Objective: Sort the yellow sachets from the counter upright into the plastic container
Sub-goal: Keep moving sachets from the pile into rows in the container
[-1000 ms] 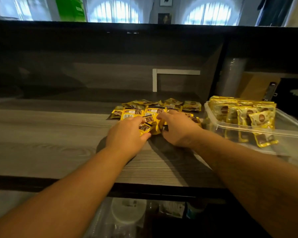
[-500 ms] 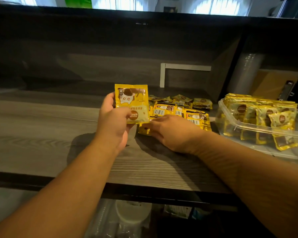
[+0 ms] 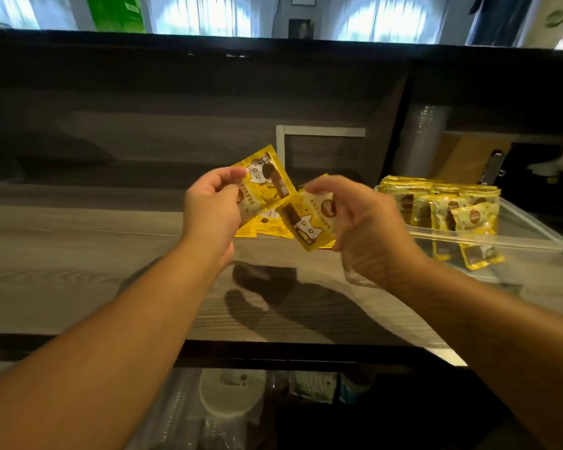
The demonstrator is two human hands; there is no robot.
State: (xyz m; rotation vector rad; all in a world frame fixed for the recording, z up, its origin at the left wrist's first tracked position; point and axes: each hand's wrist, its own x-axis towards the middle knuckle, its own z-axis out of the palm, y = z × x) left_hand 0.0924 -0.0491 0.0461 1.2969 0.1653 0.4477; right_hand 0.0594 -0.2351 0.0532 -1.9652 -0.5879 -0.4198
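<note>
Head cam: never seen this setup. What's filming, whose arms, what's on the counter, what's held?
There is no machine. A person wears one wide-angle camera on the head, looking forward and down, so both bare arms are theirs. The left hand has a grip on one yellow sachet. The right hand pinches a second sachet, tilted. More loose sachets lie on the grey wood-grain counter behind the hands. On the right stands the clear plastic container, already holding sachets standing upright.
</note>
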